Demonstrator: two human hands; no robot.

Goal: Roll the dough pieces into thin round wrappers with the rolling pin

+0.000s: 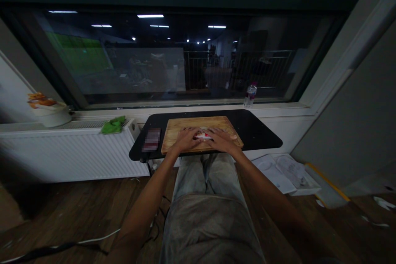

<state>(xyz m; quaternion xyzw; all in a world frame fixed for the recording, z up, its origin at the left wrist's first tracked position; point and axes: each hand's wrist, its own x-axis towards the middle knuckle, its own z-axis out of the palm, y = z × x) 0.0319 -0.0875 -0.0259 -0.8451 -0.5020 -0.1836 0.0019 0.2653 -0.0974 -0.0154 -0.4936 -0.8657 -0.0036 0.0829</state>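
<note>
A small red-and-white wrapped thing (203, 135) lies across the wooden cutting board (173, 126); its exact kind is too small to make out. My left hand (186, 138) is at its left end, fingers on the far side and thumb on the near side. At the other end my right hand (220, 139) takes hold the same way, covering part of it. A pale tip (233, 137) shows just right of that hand on the board. Both palms are turned down and the hands are close together, with the printed middle showing between them.
The board rests on a black table (260, 134) above my knees. A phone-like object (151, 139), partly blurred, lies left of the board. A water bottle (250, 95) stands on the windowsill. A green cloth (113, 125) and a white pot (51, 114) are on the radiator (77, 152).
</note>
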